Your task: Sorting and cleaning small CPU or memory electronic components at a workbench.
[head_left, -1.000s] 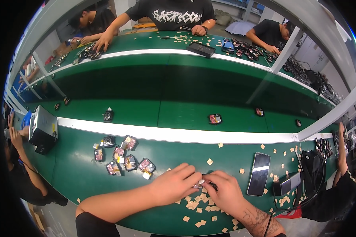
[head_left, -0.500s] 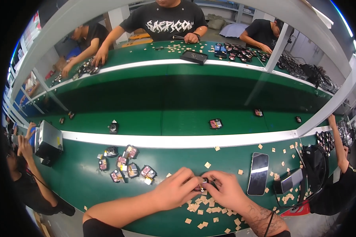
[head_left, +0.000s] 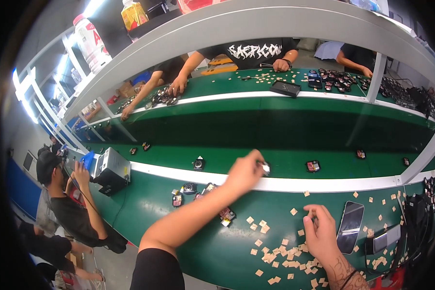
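Here, my left hand [head_left: 246, 171] pinches a small electronic device [head_left: 266, 168]; my right hand [head_left: 320, 231], half-curled, hovers beside the smartphone [head_left: 350, 227], grip unclear.

To my right I saw a smartphone [head_left: 350, 227] lying near a grey block [head_left: 386, 238]; to my left, a grey metal box [head_left: 116, 169] and, higher, a red-capped bottle [head_left: 90, 44].

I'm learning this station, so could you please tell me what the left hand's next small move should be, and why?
I would probably lower the small device onto the green strip and ease the grip of the left hand: that hand holds it near the white rail, and other devices lie on that strip.
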Motion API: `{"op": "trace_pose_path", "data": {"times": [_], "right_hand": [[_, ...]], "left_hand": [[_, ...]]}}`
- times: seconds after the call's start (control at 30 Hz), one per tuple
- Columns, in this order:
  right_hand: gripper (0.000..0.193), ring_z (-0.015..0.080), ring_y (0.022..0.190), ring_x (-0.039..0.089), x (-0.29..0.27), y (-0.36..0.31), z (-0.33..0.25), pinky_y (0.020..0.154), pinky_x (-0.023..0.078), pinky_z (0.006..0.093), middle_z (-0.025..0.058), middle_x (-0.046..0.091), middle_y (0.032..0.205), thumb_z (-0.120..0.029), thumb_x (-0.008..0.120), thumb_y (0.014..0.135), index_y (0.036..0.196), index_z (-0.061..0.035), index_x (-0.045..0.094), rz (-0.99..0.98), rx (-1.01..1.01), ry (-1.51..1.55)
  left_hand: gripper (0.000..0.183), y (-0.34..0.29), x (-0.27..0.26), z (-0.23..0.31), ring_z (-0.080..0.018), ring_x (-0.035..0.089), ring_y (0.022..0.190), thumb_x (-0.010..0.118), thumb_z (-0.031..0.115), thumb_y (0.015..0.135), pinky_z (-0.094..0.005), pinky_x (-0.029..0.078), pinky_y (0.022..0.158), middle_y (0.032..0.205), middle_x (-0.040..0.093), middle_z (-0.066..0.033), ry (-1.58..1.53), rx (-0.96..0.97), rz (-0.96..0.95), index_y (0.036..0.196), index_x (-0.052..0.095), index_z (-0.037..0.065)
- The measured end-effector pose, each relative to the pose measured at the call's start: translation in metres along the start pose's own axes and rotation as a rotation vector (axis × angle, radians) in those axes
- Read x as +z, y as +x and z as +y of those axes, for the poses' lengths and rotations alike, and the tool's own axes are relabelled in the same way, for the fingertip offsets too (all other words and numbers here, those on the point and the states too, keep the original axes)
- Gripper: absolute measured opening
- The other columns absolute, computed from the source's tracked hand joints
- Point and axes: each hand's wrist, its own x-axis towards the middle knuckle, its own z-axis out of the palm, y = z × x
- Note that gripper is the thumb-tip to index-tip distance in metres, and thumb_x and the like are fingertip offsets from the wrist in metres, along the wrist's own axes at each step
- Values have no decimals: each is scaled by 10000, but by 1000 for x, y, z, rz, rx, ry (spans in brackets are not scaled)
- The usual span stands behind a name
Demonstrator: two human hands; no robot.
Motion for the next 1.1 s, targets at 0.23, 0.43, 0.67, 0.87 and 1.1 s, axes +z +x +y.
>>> {"op": "trace_pose_path", "data": {"times": [0.23, 0.43, 0.67, 0.87, 1.1], "right_hand": [[79, 293, 659, 636, -10, 5, 4, 616, 487, 391, 151, 665, 887, -52, 607, 1025, 1018, 11, 654, -3, -94, -3], [159, 310, 584, 615, -13, 4, -14, 577, 467, 407, 130, 643, 728, -131, 664, 1038, 923, -22, 677, -99, 4, -9], [129, 321, 603, 627, -17, 1, -5, 590, 485, 427, 137, 648, 765, -125, 644, 1048, 971, -27, 677, -96, -2, -46], [168, 336, 859, 653, -15, 4, -1, 748, 530, 394, 168, 585, 1067, 3, 548, 1042, 1163, 2, 666, -56, -161, 8], [247, 330, 852, 657, -19, 5, 3, 762, 545, 397, 144, 583, 1019, 0, 624, 1013, 1252, -20, 681, -162, -114, -54]], "left_hand": [[445, 6, -64, -34, -441, 678, 1140, 796, 317, 931, -519, 573, 956, 1210, 689, -205, 692, -101, 26, 1289, 646, 101], [479, -22, -111, -91, -438, 693, 1095, 772, 276, 943, -514, 576, 957, 1233, 650, -224, 676, -337, -69, 1333, 604, 54], [361, -17, -101, -22, -229, 664, 942, 612, 214, 1036, -367, 579, 844, 1172, 668, -139, -525, -416, -260, 1357, 632, 50], [542, -55, -18, 48, -168, 658, 1034, 612, 63, 1040, -313, 581, 818, 1252, 619, -116, -804, -232, -785, 1569, 498, 25], [582, -96, 18, 94, -349, 632, 1198, 739, 86, 949, -420, 566, 990, 1328, 571, -160, -131, 312, -562, 1496, 547, 37]]}}
